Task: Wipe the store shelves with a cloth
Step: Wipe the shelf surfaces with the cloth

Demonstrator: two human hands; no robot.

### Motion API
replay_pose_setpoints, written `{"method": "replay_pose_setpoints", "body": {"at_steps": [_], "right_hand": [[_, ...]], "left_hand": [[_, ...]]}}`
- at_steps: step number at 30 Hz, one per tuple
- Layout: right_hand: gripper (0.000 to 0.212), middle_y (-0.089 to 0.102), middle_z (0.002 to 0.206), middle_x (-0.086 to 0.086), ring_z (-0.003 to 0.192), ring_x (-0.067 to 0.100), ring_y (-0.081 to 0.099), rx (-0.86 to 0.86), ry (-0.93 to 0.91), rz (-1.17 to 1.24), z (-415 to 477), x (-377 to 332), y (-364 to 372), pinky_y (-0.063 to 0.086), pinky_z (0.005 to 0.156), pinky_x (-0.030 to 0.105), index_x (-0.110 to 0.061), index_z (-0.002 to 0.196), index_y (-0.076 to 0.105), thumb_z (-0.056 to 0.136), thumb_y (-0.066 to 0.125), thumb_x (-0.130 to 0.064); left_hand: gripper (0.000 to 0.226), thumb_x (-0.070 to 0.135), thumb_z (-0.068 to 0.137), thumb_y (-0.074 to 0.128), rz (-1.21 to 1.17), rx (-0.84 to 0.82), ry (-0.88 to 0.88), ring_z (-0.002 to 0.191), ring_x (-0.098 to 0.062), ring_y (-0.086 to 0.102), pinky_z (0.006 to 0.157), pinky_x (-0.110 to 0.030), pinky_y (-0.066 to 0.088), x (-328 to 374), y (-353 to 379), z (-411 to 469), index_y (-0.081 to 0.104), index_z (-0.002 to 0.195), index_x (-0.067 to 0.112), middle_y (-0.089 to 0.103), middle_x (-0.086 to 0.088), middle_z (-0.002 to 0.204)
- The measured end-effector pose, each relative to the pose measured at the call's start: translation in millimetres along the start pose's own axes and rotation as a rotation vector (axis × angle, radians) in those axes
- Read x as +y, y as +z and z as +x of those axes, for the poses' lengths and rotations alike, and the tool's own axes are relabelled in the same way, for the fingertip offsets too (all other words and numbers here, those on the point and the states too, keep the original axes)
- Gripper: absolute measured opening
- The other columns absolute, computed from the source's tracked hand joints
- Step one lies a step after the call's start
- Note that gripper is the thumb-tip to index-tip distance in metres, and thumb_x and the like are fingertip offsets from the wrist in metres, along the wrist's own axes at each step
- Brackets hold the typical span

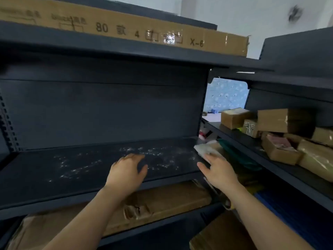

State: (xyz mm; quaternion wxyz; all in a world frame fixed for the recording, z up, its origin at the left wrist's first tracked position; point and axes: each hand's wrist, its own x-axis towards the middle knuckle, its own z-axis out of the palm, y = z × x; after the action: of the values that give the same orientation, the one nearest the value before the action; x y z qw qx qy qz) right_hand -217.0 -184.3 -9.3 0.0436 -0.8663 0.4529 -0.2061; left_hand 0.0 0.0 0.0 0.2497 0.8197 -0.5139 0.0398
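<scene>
A dark metal shelf (54, 170) runs across the middle of the view, dotted with white dust or droplets near its centre and right. My left hand (127, 169) hovers over or rests on the shelf's front part, fingers loosely bent, holding nothing. My right hand (219, 170) is at the shelf's right end, its fingers on a pale folded cloth (205, 147) that lies at the shelf's corner. Whether the fingers curl round the cloth is not clear.
A long cardboard box (126, 27) lies on the top shelf. Flat cardboard (162, 201) sits on the shelf below. The neighbouring shelf unit on the right holds several cardboard boxes (281, 121) and a dark green item (237, 156).
</scene>
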Motion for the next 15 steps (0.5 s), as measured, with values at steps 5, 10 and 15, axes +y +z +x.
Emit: {"method": "replay_pose_setpoints", "body": {"at_steps": [5, 10, 15], "right_hand": [[0.048, 0.054, 0.134, 0.01, 0.119, 0.026, 0.052, -0.009, -0.016, -0.019, 57, 64, 19, 0.044, 0.097, 0.035, -0.013, 0.133, 0.052, 0.094, 0.047, -0.04], [0.051, 0.033, 0.152, 0.007, 0.136, 0.027, 0.035, -0.119, 0.006, -0.033, 103, 93, 48, 0.036, 0.107, 0.037, -0.02, 0.141, 0.042, 0.096, 0.043, -0.043], [0.053, 0.023, 0.157, 0.002, 0.142, 0.026, 0.026, -0.238, 0.004, -0.025, 136, 112, 76, 0.034, 0.111, 0.045, -0.025, 0.145, 0.034, 0.096, 0.036, -0.045]], "left_hand": [[0.046, 0.041, 0.094, 0.047, -0.015, -0.042, -0.057, 0.113, -0.019, 0.057, 0.097, -0.038, 0.047, 30, 55, 48, 0.046, 0.137, 0.028, 0.05, 0.004, 0.139], [0.044, 0.041, 0.094, 0.047, 0.029, -0.09, -0.145, 0.119, -0.02, 0.052, 0.099, -0.036, 0.043, 30, 103, 71, 0.048, 0.136, 0.028, 0.053, 0.005, 0.135], [0.05, 0.046, 0.092, 0.047, 0.128, -0.113, -0.218, 0.132, -0.022, 0.04, 0.108, -0.038, 0.034, 11, 123, 82, 0.045, 0.139, 0.029, 0.042, 0.006, 0.146]]}}
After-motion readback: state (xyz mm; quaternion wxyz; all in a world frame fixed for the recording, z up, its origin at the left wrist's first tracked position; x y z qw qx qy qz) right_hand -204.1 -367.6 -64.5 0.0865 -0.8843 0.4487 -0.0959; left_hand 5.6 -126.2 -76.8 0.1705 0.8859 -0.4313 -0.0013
